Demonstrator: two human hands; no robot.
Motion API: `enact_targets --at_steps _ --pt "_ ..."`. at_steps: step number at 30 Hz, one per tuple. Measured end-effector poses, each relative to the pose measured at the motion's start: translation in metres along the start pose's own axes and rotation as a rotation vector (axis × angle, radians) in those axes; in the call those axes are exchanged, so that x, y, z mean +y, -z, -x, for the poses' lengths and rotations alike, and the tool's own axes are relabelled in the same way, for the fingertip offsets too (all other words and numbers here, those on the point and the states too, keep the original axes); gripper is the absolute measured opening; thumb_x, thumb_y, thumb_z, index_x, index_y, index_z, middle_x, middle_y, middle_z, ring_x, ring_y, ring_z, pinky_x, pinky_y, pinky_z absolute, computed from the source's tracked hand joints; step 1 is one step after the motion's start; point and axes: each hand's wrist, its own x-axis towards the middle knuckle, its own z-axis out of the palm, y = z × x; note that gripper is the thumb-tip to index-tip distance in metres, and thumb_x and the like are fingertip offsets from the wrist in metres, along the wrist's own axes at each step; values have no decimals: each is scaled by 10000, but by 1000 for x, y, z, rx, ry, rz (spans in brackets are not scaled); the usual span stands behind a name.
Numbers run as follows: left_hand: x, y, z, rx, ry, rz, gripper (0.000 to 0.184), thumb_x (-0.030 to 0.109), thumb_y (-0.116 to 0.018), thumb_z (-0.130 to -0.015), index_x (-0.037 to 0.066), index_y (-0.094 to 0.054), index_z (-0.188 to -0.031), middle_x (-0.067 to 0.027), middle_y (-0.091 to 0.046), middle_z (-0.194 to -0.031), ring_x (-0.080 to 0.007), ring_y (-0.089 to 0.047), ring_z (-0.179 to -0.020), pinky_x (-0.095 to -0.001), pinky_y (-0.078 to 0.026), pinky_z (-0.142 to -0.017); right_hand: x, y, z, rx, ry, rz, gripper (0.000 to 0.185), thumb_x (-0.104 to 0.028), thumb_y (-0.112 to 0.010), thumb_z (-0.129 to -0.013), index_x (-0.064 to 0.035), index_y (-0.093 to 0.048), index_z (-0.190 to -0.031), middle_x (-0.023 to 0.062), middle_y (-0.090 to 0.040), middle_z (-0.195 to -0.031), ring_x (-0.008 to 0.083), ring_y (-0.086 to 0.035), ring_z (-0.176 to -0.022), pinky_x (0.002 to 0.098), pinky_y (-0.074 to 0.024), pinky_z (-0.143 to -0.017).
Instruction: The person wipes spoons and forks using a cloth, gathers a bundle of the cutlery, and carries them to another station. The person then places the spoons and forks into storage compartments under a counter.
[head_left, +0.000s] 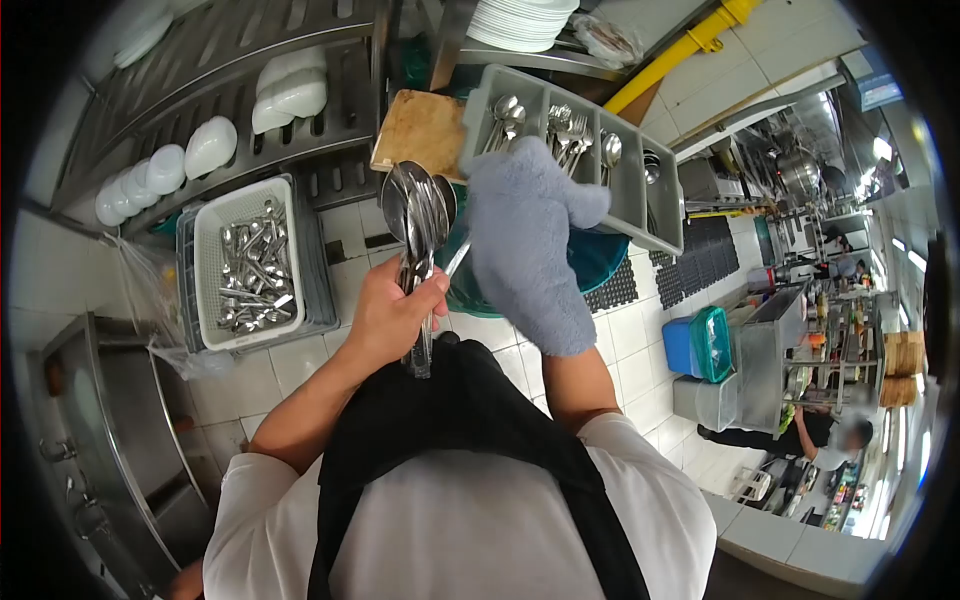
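My left hand (392, 312) is closed around the handles of a bundle of metal spoons (418, 210), with their bowls pointing up and away from me. A fluffy grey mitt (525, 245) covers my right hand, just right of the bundle, and hides its fingers. A thin metal handle (458, 258) shows between the bundle and the mitt; its other end is hidden. Beyond the mitt stands a grey divided cutlery tray (628, 180) with spoons (508, 115) and forks (573, 138) in separate compartments. The mitt overlaps its near edge.
A white basket (208, 275) of mixed cutlery sits at the left. White bowls (210, 146) rest on a metal rack. A wooden board (418, 130) lies left of the tray, with stacked plates (518, 22) above. At the right, a person (835, 440) is beside a counter.
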Motion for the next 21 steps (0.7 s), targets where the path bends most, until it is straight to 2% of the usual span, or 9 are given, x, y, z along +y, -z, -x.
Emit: enact_targets --at_steps 1,3,7,9,14,16,18,19,21 --pt "0 3 2 5 1 -26 173 150 -638 -916 -15 -586 -901 -62 -621 -661 -102 -573 -537 -270 -483 -499 -1 -3 -3 0 -14 108 74 -124 -688 -670 -99 -659 -732 56 -594 -670 180 -522 -567 352 -402 -538" --pt "-4 8 3 41 -21 -58 181 155 -639 -915 -19 -589 -906 -62 -623 -663 -102 -574 -534 -266 -482 -497 -3 -20 -6 88 -77 214 97 -142 -706 -672 -116 -661 -754 29 -600 -732 172 -550 -649 336 -409 -568" --pt "-2 16 10 82 -7 -82 185 153 -644 -910 -26 -596 -919 -68 -629 -669 -103 -579 -534 -261 -478 -493 10 -67 -12 459 -225 -282 201 -170 -685 -680 -94 -624 -856 9 -595 -786 167 -569 -758 316 -450 -735" --pt "-5 20 10 101 -20 -34 186 151 -645 -912 -29 -600 -929 -71 -634 -675 -105 -585 -538 -260 -479 -494 8 -57 -12 479 -244 -506 270 -199 -692 -673 -85 -605 -901 28 -585 -832 191 -566 -818 328 -452 -796" --pt "-14 13 8 150 -62 31 202 156 -642 -919 -40 -602 -949 -89 -656 -722 -116 -608 -567 -268 -488 -507 -29 22 35 93 -140 -967 487 -309 -751 -624 -65 -559 -999 150 -540 -994 322 -529 -976 413 -414 -892" --pt "-9 11 10 86 -14 -41 213 162 -640 -925 -46 -601 -953 -100 -669 -752 -123 -626 -591 -270 -499 -525 -34 7 39 128 -85 -1014 570 -333 -768 -601 -52 -545 -1043 199 -519 -1056 370 -516 -1020 443 -408 -910" --pt "-20 7 7 38 -45 51 216 162 -635 -932 -48 -598 -966 -113 -677 -772 -133 -644 -615 -269 -511 -550 -31 -3 29 354 -30 -933 468 -298 -751 -577 -71 -552 -934 174 -529 -973 365 -533 -948 436 -409 -836" --pt "-23 5 6 14 -62 97 217 162 -632 -936 -48 -596 -972 -120 -681 -781 -138 -652 -627 -269 -517 -562 -25 -4 23 466 -22 -898 329 -262 -728 -567 -99 -563 -800 124 -551 -861 338 -556 -865 417 -410 -764" --pt "-20 3 8 -20 -29 135 225 169 -624 -946 -50 -593 -988 -126 -684 -784 -144 -662 -642 -268 -526 -580 -11 -2 12 469 -27 -848 196 -230 -705 -559 -127 -579 -669 73 -579 -759 304 -581 -781 394 -414 -694"
